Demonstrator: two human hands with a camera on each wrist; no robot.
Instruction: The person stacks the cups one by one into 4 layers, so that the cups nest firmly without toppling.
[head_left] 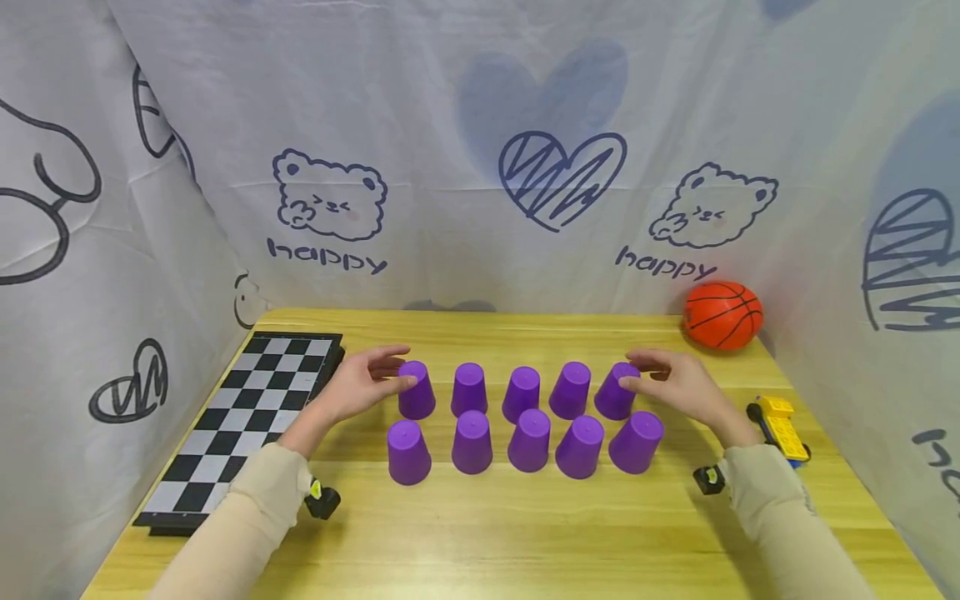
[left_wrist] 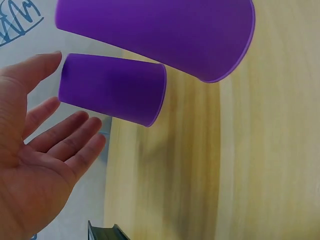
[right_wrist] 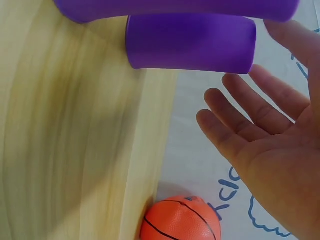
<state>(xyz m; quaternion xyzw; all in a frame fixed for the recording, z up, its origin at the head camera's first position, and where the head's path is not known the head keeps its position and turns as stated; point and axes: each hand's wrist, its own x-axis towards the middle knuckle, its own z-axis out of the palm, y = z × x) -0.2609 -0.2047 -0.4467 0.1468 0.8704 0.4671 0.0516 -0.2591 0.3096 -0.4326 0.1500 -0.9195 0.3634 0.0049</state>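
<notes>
Upside-down purple cups stand in two rows on the table. At the left end of the back row, my left hand [head_left: 358, 385] is beside a purple cup [head_left: 417, 396], thumb and fingers spread near its top. The left wrist view shows that cup [left_wrist: 112, 87] by the fingertips, with a gap to the palm. My right hand [head_left: 678, 382] is likewise spread beside the back row's right-end cup [head_left: 615, 396]. In the right wrist view its fingers [right_wrist: 237, 120] are extended near the cup's narrow end; whether they touch it I cannot tell.
A black-and-white chessboard [head_left: 243, 408] lies along the left of the wooden table [head_left: 480, 542]. An orange toy basketball [head_left: 723, 316] sits at the back right corner, with a yellow block toy [head_left: 783, 433] beyond the right forearm. Printed white cloth [head_left: 450, 208] encloses the table's back and sides.
</notes>
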